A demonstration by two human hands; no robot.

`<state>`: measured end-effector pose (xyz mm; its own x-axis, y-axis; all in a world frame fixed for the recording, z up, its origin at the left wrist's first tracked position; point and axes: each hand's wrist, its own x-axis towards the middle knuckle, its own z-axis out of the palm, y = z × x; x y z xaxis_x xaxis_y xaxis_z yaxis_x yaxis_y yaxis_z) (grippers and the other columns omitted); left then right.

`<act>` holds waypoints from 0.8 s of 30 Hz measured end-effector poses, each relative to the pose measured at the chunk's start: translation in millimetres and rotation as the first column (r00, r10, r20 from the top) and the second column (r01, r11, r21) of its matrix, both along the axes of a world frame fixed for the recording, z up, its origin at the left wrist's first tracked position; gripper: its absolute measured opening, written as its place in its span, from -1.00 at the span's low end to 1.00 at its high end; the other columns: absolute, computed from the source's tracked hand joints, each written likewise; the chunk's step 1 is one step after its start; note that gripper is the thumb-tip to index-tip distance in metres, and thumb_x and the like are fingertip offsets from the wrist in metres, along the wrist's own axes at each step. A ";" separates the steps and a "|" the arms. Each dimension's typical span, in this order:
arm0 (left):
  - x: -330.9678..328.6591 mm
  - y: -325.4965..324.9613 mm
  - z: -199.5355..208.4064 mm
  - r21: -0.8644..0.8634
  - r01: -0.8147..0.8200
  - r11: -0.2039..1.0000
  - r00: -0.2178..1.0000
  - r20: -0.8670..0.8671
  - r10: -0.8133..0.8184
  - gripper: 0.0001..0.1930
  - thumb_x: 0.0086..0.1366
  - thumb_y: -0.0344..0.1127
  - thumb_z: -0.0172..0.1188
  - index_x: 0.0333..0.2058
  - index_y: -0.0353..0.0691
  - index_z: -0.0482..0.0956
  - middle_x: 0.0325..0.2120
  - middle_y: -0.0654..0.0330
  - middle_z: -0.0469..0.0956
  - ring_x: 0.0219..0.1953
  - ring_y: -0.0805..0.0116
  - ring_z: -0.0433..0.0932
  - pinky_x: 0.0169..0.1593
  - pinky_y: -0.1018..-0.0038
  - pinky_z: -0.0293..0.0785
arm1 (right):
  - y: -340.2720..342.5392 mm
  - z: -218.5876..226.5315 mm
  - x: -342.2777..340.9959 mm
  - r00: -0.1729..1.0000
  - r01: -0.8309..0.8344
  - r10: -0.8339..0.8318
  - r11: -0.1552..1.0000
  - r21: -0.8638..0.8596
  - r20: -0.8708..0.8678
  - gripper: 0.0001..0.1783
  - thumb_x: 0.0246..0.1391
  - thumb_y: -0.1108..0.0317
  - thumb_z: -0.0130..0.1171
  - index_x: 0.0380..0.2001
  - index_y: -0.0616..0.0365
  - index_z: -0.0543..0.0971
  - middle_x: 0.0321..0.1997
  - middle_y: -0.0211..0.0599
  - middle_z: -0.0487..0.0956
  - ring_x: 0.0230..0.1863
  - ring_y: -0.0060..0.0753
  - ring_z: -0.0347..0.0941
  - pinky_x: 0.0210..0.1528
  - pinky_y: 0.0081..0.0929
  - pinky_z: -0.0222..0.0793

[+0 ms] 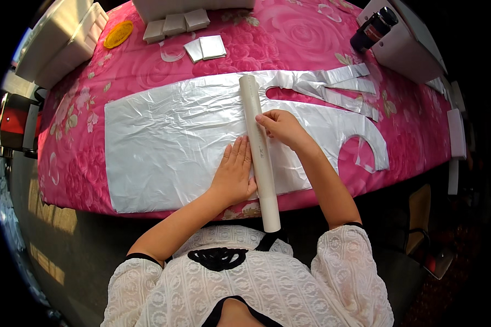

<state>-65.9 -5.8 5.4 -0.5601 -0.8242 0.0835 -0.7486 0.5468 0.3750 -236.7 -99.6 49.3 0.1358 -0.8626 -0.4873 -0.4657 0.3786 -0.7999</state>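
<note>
Left fingers [236, 152] lie flat (right fingers [264, 119] curled against the tube [261, 158]).

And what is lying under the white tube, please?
Under the white tube lies the silvery sheet, visible along both sides and spread over the pink tablecloth. The strip directly beneath the tube is hidden.

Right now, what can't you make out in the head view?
All head view:
Silver sheet beneath the white tube: hidden by the tube.
Left hand: palm hidden by its own back.
Right hand: some fingertips hidden by the hand itself.
Far white box: cut off by upper edge.
Dark marks on tube: too small.
</note>
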 end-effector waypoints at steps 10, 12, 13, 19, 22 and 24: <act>-0.1 -0.1 7.5 0.063 0.011 0.998 0.999 -0.045 -0.008 -0.20 -0.01 -0.15 -0.06 0.15 -0.58 -0.04 0.19 -0.28 -0.08 0.29 -0.11 -0.16 0.29 0.12 -0.28 | -68.4 -39.5 -0.2 0.747 0.448 -0.276 0.881 -0.151 0.604 -0.48 0.10 0.37 0.01 0.11 0.22 0.16 0.05 -0.26 0.36 -0.10 -0.51 0.35 -0.04 -0.50 0.26; 0.8 0.9 5.8 0.057 -0.002 0.998 1.000 -0.026 0.004 -0.20 0.01 -0.12 -0.08 0.15 -0.58 -0.03 0.20 -0.26 -0.07 0.29 -0.08 -0.15 0.29 0.14 -0.28 | -83.1 -36.1 -20.5 0.583 0.548 -0.349 0.835 -0.038 0.734 -0.60 0.11 0.39 -0.03 0.02 0.17 0.20 0.06 -0.23 0.35 -0.03 -0.42 0.34 -0.03 -0.43 0.28; 2.2 2.3 6.1 0.057 -0.006 0.998 1.000 -0.008 0.006 -0.20 0.02 -0.11 -0.08 0.15 -0.58 -0.03 0.20 -0.26 -0.07 0.29 -0.08 -0.15 0.29 0.14 -0.28 | -87.3 -29.4 -33.4 0.476 0.583 -0.374 0.812 0.032 0.796 -0.45 0.12 0.39 -0.04 0.15 0.16 0.04 0.05 -0.20 0.35 0.03 -0.37 0.32 -0.01 -0.41 0.26; 0.0 -1.1 2.2 0.013 0.001 1.000 1.000 0.001 -0.001 -0.20 0.06 -0.06 -0.09 0.15 -0.57 -0.02 0.20 -0.24 -0.07 0.29 -0.06 -0.16 0.29 0.14 -0.31 | -133.1 -9.5 -176.4 0.158 0.781 -0.594 0.564 0.269 0.789 -0.51 0.19 0.18 -0.23 0.03 0.38 0.19 0.06 -0.11 0.32 0.01 -0.17 0.30 0.01 -0.27 0.24; -0.6 4.4 2.2 0.042 0.012 0.999 1.000 0.003 -0.012 -0.19 0.06 -0.03 -0.09 0.15 -0.57 -0.03 0.20 -0.24 -0.07 0.30 -0.06 -0.16 0.29 0.15 -0.32 | -142.5 -2.6 -256.6 0.017 0.862 -0.614 0.409 0.300 0.789 -0.57 0.21 0.17 -0.33 0.02 0.24 0.21 0.05 -0.07 0.36 -0.02 -0.14 0.34 -0.05 -0.22 0.30; -1.6 2.5 0.8 0.035 0.004 0.999 1.000 -0.004 -0.004 -0.18 0.06 -0.03 -0.10 0.16 -0.57 -0.03 0.20 -0.24 -0.07 0.30 -0.05 -0.16 0.29 0.14 -0.32 | -141.8 16.7 -268.9 0.018 0.852 -0.541 0.448 0.270 0.841 -0.60 0.23 0.20 -0.36 0.02 0.20 0.21 0.05 -0.07 0.38 -0.03 -0.12 0.37 -0.06 -0.21 0.31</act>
<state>-67.5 -3.4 6.2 -0.5629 -0.8245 0.0571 -0.7449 0.5361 0.3971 -505.6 -241.4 66.0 -0.4781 -0.8067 -0.3473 0.7326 -0.1481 -0.6644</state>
